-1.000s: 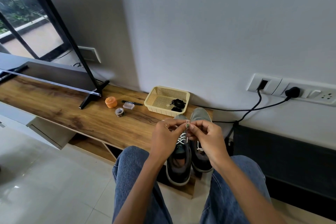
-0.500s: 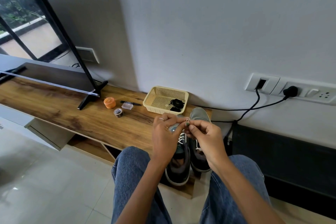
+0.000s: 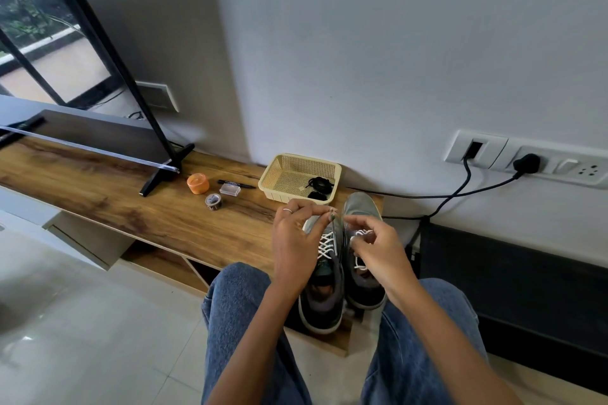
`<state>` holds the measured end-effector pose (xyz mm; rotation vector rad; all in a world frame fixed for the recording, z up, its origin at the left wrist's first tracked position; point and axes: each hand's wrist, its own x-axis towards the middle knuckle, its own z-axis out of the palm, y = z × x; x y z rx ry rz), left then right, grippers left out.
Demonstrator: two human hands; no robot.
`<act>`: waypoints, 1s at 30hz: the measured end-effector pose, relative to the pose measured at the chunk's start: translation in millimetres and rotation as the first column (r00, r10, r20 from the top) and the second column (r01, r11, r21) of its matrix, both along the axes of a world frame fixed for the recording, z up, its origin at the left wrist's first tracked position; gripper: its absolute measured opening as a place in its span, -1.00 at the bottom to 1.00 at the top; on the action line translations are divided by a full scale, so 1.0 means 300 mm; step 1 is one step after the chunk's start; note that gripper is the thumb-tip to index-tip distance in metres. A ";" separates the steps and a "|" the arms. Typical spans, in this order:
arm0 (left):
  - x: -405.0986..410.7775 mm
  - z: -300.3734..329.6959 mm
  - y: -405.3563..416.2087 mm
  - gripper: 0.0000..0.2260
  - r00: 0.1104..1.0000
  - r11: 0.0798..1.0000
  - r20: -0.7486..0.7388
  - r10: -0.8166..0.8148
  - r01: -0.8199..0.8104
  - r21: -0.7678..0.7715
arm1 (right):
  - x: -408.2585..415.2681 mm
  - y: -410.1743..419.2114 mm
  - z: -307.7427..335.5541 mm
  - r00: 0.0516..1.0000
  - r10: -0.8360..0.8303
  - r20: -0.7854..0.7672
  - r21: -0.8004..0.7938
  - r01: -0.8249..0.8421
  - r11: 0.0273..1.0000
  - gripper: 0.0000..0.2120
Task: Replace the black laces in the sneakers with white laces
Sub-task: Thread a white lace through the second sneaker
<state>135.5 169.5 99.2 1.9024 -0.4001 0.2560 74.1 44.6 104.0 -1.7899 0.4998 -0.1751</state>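
Two grey sneakers stand side by side on the wooden bench (image 3: 164,217), toes toward the wall. The left sneaker (image 3: 320,302) has a white lace (image 3: 326,245) crisscrossed through its eyelets. My left hand (image 3: 294,242) hovers over its toe and pinches a lace end at its fingertips. My right hand (image 3: 378,248) is over the right sneaker (image 3: 360,205), fingers curled round a bit of white lace (image 3: 363,233). The black laces (image 3: 318,184) lie bundled in the cream basket (image 3: 279,165).
An orange pot (image 3: 198,183), a tape roll (image 3: 213,201), a small clear box (image 3: 230,189) and a black pen (image 3: 235,183) lie left of the basket. A TV foot (image 3: 164,171) stands further left. Black cables (image 3: 460,187) run to wall sockets. My knees are below the bench edge.
My hands were pinching together at one point above the left sneaker. Now the right hand has drawn away to the right, over the right sneaker; the left hand stays put.
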 end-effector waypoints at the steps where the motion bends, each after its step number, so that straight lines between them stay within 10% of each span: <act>1: 0.008 0.003 0.007 -0.91 0.999 1.000 -0.032 -0.028 0.028 -0.004 | 0.012 -0.005 -0.025 0.998 0.037 -0.048 -0.036 -0.038 0.999 -0.59; 6: 0.026 0.036 0.021 -0.82 0.983 0.985 -0.106 -0.153 0.160 0.068 | 0.104 0.059 -0.106 0.972 0.228 -0.055 -0.150 -0.234 0.961 -0.73; 18: 0.040 -0.115 0.110 -0.93 0.936 0.981 -0.320 0.150 -0.100 0.165 | -0.016 0.137 -0.307 0.965 -0.096 0.245 -0.503 0.211 0.838 -0.91; 30: -0.071 -0.281 0.023 -0.82 0.944 0.753 -0.304 0.128 0.107 0.649 | -0.042 0.153 -0.307 0.952 -0.198 0.233 -0.191 0.244 0.951 -0.82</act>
